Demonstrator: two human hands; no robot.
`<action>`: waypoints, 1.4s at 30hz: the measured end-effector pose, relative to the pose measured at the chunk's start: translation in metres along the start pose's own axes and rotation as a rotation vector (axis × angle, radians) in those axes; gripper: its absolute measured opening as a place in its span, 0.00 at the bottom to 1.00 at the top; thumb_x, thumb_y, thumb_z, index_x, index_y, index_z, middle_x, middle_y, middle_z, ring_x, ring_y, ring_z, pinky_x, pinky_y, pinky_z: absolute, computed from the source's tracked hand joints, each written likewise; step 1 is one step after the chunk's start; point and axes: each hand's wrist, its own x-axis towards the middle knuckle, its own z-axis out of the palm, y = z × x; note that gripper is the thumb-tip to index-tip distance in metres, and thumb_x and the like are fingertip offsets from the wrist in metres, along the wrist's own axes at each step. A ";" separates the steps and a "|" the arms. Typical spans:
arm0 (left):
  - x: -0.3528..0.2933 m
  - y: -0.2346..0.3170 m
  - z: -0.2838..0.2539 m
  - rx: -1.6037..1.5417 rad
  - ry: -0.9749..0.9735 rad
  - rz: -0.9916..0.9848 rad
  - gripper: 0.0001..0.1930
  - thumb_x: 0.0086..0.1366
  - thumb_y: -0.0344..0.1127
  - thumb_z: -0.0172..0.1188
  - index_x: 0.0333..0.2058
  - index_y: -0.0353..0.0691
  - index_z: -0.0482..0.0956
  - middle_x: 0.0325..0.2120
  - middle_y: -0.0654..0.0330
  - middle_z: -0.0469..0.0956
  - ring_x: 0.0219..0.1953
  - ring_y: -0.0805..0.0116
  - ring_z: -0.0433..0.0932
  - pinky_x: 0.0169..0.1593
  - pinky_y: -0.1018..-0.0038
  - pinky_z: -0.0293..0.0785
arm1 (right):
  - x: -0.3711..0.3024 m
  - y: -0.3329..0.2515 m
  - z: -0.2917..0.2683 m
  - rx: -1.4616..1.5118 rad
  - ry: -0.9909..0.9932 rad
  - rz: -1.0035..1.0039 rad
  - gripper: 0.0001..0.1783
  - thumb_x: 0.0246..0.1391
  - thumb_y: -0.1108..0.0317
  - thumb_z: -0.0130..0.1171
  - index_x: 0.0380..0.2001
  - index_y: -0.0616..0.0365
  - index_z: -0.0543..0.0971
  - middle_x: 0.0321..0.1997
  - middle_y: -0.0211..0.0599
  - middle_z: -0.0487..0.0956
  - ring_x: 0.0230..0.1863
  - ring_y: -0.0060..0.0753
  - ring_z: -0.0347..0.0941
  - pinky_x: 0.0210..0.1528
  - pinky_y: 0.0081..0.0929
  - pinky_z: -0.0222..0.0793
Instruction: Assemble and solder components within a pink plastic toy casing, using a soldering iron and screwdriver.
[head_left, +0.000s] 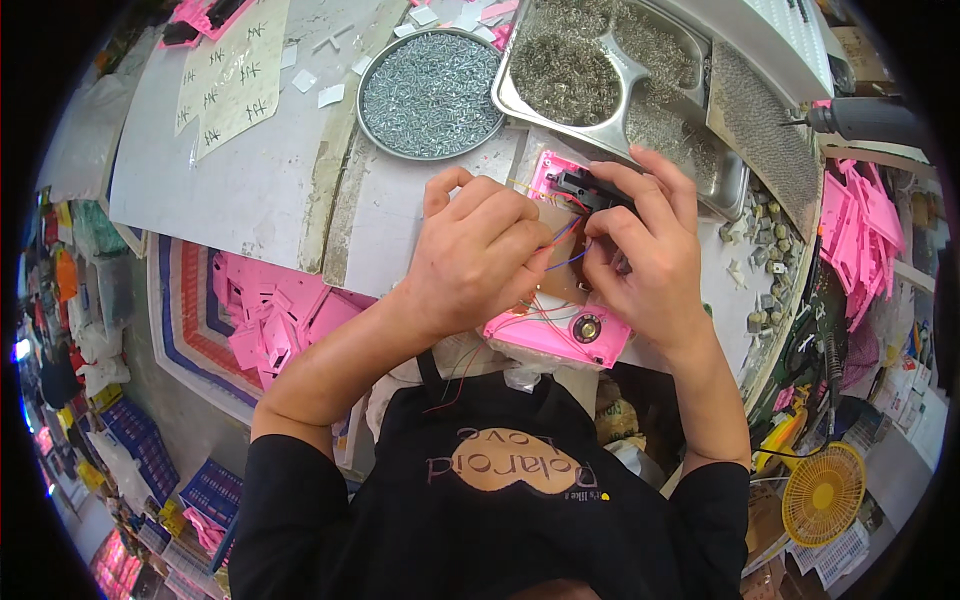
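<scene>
Pink pieces [285, 315] fill a sack below the near edge of the table [225, 200]. Toward its far edge stands a round tray [430, 156] of small screws [430, 90]. My left hand [470, 250] pinches thin wires [555, 240] over the left side of the open pink case [610, 345], which lies at the table's near edge. Springs [565, 75] fill a metal tray [628, 70] beyond it. My right hand [652, 245] pinches a blue wire [570, 262], thumb against forefinger. A power screwdriver [865, 118] sits further right.
</scene>
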 end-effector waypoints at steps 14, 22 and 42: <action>-0.004 -0.002 0.001 0.021 -0.005 0.018 0.11 0.45 0.35 0.68 0.31 0.43 0.81 0.32 0.67 0.76 0.35 0.66 0.75 0.49 0.61 0.64 | 0.008 -0.002 0.002 0.020 -0.033 -0.077 0.11 0.37 0.78 0.66 0.28 0.57 0.79 0.51 0.38 0.81 0.61 0.55 0.70 0.56 0.44 0.74; -0.002 0.000 -0.002 -0.018 0.022 0.049 0.12 0.44 0.29 0.73 0.30 0.45 0.82 0.28 0.67 0.76 0.31 0.65 0.74 0.43 0.63 0.61 | 0.020 -0.002 0.005 0.007 0.008 -0.053 0.10 0.39 0.76 0.68 0.29 0.57 0.79 0.48 0.38 0.82 0.58 0.52 0.72 0.55 0.43 0.74; -0.019 0.003 -0.001 -0.092 0.085 -0.269 0.12 0.51 0.27 0.70 0.37 0.43 0.85 0.30 0.63 0.75 0.32 0.64 0.74 0.47 0.63 0.65 | -0.004 -0.010 -0.010 0.016 0.032 -0.135 0.12 0.36 0.74 0.70 0.30 0.57 0.84 0.43 0.35 0.82 0.50 0.46 0.72 0.49 0.38 0.72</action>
